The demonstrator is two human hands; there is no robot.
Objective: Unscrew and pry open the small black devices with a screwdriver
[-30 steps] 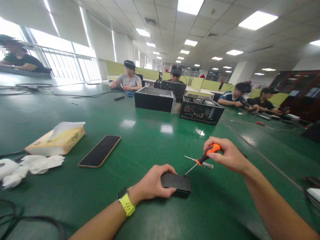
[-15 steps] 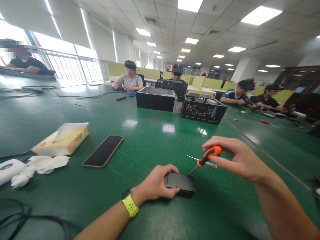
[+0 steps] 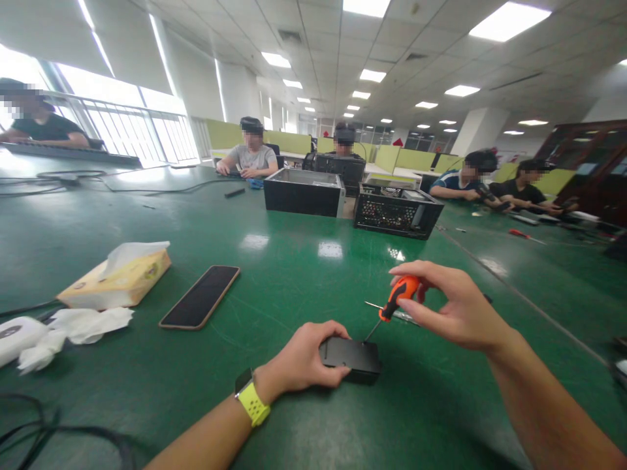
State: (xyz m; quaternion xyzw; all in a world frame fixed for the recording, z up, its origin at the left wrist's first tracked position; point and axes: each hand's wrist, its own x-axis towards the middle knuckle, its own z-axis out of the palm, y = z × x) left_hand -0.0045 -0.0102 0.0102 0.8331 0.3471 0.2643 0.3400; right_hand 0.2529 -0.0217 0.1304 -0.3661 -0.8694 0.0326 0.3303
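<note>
A small black rectangular box [image 3: 353, 356] lies on the green table, gripped at its left end by my left hand [image 3: 313, 358], thumb on the near side and fingers on the far side. My right hand [image 3: 453, 303] holds an orange and black screwdriver [image 3: 399, 297] by its handle between thumb and fingers. The screwdriver is tilted, its tip at the far edge of the box's top face. Behind the screwdriver, a thin metal tool [image 3: 375, 304] lies on the table, partly hidden by the handle and my right hand.
A phone [image 3: 200, 297], a tissue pack [image 3: 117, 277] and crumpled tissues [image 3: 88, 324] lie to the left, with black cables [image 3: 73, 427] nearer. Two open computer cases [image 3: 304, 196] stand farther back. A red screwdriver [image 3: 524, 235] lies at right. Several people sit around the table.
My right hand has shifted slightly left, and the screwdriver handle is now more upright over the box. My left hand keeps its grip on the box. The view has shifted a little.
</note>
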